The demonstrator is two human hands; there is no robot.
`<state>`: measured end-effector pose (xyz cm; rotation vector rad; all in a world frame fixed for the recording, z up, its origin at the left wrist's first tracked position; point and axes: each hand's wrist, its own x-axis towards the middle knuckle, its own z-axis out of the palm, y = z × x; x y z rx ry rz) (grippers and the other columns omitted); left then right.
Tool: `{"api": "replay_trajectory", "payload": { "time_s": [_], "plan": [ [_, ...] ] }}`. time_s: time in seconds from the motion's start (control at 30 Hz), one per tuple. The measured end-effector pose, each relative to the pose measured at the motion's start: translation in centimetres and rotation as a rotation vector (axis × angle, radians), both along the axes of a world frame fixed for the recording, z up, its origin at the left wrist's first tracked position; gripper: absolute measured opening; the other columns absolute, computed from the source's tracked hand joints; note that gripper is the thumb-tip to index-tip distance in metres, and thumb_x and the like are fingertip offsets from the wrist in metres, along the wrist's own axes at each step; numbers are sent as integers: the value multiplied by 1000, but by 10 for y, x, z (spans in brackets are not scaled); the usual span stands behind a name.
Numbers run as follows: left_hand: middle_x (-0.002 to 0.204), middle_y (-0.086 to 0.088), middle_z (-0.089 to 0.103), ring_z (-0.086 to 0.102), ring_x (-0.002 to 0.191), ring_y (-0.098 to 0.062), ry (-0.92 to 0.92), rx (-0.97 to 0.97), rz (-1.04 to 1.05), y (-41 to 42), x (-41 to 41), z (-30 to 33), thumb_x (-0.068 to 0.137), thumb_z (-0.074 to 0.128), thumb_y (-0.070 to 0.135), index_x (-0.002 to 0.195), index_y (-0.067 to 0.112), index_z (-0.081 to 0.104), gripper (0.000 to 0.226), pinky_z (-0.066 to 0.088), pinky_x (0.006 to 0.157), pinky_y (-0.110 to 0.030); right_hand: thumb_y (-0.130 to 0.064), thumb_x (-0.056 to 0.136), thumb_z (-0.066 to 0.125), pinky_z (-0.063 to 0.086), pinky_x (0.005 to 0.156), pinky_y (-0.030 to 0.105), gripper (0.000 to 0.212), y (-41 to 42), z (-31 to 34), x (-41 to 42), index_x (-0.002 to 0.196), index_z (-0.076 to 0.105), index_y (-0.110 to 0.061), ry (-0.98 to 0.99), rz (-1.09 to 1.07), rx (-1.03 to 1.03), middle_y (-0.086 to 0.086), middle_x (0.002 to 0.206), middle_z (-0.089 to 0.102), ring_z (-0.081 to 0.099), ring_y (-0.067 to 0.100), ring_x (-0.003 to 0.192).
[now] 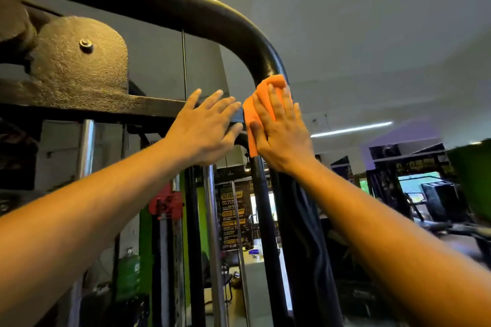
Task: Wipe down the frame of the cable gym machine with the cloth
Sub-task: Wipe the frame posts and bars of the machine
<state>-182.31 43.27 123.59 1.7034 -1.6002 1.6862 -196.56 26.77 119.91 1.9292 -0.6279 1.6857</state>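
The black frame (202, 13) of the cable machine curves from the upper left down into an upright post at centre. An orange cloth (261, 103) is wrapped against that post just below the bend. My right hand (281, 130) presses the cloth flat onto the post with straight fingers, thumb along the cloth's left edge. My left hand (207, 127) rests on the end of the flat horizontal crossbar (111, 103), fingers straight over its top and thumb under it, right beside the cloth.
A pulley bracket with a bolt (85, 45) sits on the crossbar at left. Chrome guide rods (212, 220) and a thin cable (183, 61) run down behind my hands. A dark cloth hangs along the post (300, 220). Other gym machines stand at the far right.
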Motion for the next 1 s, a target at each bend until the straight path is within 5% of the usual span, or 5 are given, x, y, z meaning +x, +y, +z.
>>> {"api": "replay_trajectory", "payload": {
  "time_s": [0.27, 0.47, 0.67, 0.83, 1.0],
  "plan": [
    [175, 5, 30, 18, 165, -17, 66, -48, -31, -36, -27, 2, 114, 20, 54, 166, 28, 35, 60, 8, 133, -53, -60, 115, 24, 0, 136, 57, 77, -13, 8, -23, 171, -20, -30, -24, 181, 131, 1, 179, -26, -14, 26, 168],
    [155, -2, 57, 54, 139, -30, 328, -124, -149, -45, -61, 27, 115, 21, 52, 148, 27, 54, 53, 38, 111, -52, -47, 111, 44, 45, 116, 67, 75, -25, 32, -26, 174, 4, -34, -84, 316, 87, 4, 180, -14, 12, 42, 164],
    [159, -6, 53, 48, 146, -28, 600, -15, -417, -60, -84, 61, 116, 22, 53, 151, 25, 53, 54, 35, 112, -41, -53, 107, 31, 10, 135, 61, 80, -42, 33, -19, 174, -8, -31, -139, 431, 113, 0, 180, -23, -8, 31, 168],
    [165, -6, 48, 50, 147, -23, 973, 19, -793, -68, -97, 86, 115, 26, 58, 160, 20, 45, 62, 41, 112, -44, -57, 115, 32, 18, 132, 54, 72, -38, 100, -18, 174, -2, -34, -190, 526, 232, 2, 182, -14, 12, 35, 167],
    [175, -7, 31, 31, 160, -25, 997, 104, -896, -75, -90, 85, 114, 18, 61, 168, 22, 31, 67, 28, 126, -53, -52, 117, 29, 16, 133, 55, 65, -45, 41, -21, 173, -2, -38, -103, 470, 125, -4, 182, -10, 2, 28, 169]
  ]
}}
